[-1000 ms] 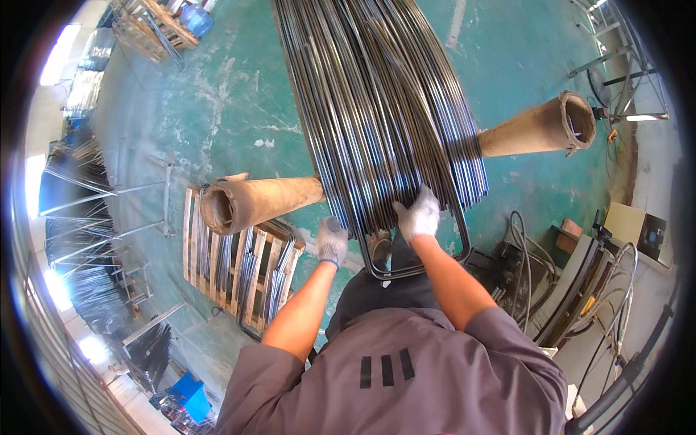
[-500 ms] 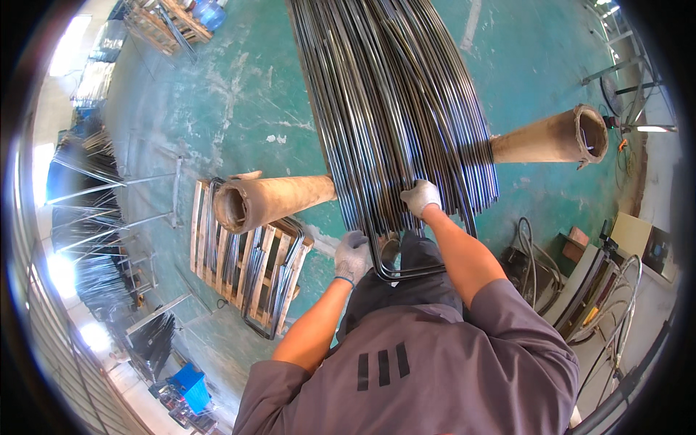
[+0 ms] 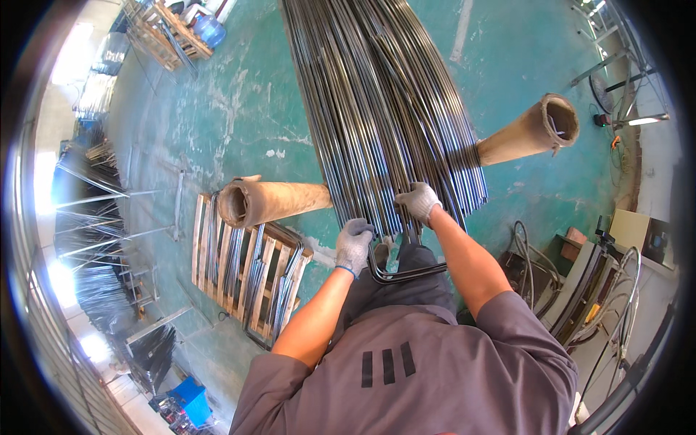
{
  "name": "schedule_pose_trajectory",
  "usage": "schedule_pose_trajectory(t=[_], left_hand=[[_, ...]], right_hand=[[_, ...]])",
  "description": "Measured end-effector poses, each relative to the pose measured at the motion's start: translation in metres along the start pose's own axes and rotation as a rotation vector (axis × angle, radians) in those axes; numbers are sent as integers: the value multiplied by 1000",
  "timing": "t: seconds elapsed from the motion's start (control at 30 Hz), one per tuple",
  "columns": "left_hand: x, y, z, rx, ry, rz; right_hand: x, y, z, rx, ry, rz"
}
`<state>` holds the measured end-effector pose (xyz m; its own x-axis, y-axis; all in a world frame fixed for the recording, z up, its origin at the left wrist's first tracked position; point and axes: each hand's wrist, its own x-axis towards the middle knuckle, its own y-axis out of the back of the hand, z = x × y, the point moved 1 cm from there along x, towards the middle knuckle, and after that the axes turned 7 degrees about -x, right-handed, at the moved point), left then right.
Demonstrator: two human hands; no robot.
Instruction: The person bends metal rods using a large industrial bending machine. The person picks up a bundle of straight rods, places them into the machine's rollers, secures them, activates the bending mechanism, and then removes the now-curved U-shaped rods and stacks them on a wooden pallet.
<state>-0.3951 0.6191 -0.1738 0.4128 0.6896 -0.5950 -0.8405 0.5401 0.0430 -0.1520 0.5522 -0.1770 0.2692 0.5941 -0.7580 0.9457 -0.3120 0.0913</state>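
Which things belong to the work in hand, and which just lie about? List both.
In hand:
long metal bars, right hand on them
bent bar, left hand beside it
brown tubes, apparently under the bars

Seemingly lying about:
wooden pallet
blue bottle
blue box

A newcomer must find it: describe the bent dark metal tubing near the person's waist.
Find the long bundle of shiny dark metal rods, top centre. Follow it down past the pale-gloved left hand to the bent dark metal tubing. Unlike its neighbours, its bent end juts past the bundle, over dark trousers.
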Motion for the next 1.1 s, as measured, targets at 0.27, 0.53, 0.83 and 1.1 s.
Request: schedule_pose_trajectory(t=[0.27,0.53,0.83,1.1], left_hand=[[-10,-5,2,-108,44,-91],[-14,9,40,-180,10,-209],[-6,-3,70,-521,301,-555],[35,-56,60,-683,437,-739]], right_hand=[[-21,-15,-6,-328,34,370],[-82,-35,-34,-490,21,470],[-238,-110,60,-463,31,484],[-495,-277,237,-639,-498,836]])
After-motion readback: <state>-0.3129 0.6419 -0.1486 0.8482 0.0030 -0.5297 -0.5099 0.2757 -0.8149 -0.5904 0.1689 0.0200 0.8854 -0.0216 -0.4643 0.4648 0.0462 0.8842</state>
